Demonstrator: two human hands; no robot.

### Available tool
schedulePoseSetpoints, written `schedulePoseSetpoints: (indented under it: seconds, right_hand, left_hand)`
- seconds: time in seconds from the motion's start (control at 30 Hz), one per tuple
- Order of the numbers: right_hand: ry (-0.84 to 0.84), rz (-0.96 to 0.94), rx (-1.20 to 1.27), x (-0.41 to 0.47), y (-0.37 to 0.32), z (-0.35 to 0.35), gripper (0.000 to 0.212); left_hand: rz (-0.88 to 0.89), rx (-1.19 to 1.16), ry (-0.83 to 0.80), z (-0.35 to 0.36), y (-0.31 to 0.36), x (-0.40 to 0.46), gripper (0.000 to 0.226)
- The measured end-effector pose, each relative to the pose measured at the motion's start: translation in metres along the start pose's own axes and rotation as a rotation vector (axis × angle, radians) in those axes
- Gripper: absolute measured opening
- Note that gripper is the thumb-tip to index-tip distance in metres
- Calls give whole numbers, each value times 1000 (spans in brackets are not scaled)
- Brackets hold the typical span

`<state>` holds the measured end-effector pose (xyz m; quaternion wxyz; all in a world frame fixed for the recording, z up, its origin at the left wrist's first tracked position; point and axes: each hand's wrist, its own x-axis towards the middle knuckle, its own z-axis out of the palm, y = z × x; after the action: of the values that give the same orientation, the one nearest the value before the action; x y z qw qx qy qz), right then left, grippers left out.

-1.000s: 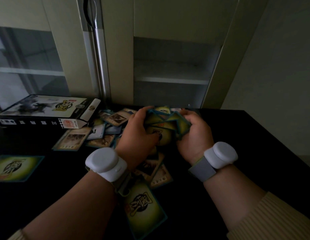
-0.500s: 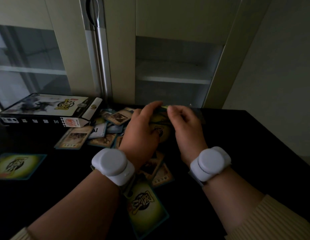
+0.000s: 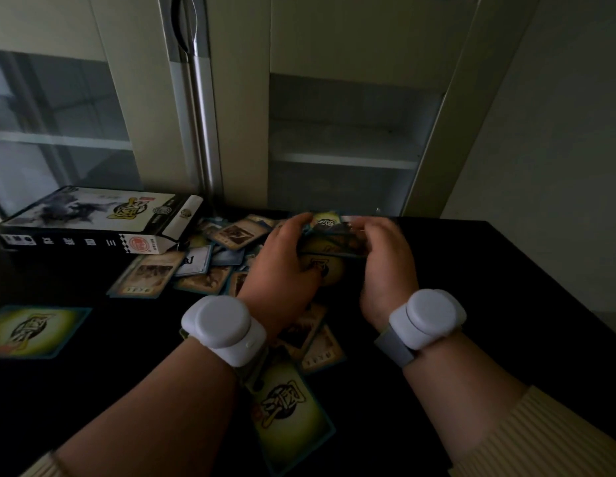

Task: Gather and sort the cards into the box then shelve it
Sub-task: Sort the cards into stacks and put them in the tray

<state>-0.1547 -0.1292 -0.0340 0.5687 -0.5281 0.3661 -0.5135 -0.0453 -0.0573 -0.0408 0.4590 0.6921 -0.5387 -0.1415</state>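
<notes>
Loose cards (image 3: 293,413) lie on the table (image 3: 506,304) close by, not picked up yet. Past them, the left hand (image 3: 282,270) and right hand (image 3: 385,266) pinch a stack (image 3: 329,235) from both sides, likely to square it. The box (image 3: 93,218) waits beyond, left, below the shelf (image 3: 344,160).

A second ago I had the cards (image 3: 329,237) fanned loosely between both hands. Now my left hand (image 3: 282,266) and right hand (image 3: 385,263) have pressed them into a flatter bundle, raised slightly and turned edge-on toward me.
</notes>
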Motion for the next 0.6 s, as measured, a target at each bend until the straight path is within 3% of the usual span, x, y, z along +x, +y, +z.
schedulePoseSetpoints:
  seconds: [0.13,0.3,0.5,0.6]
  right_hand:
    - [-154,-31,-85,-7,-4,5,47]
    - [-149,-94,-184,-13,-4,10,42]
    - [-17,-9,-21,5,0,3,22]
    - [39,-75,-55,8,2,1,21]
  left_hand:
    - [54,60,-38,1,4,-2,71]
    - [79,67,-12,0,6,-3,65]
    - [-35,15,3,0,6,-4,80]
    - [-41,9,-1,0,6,-3,80]
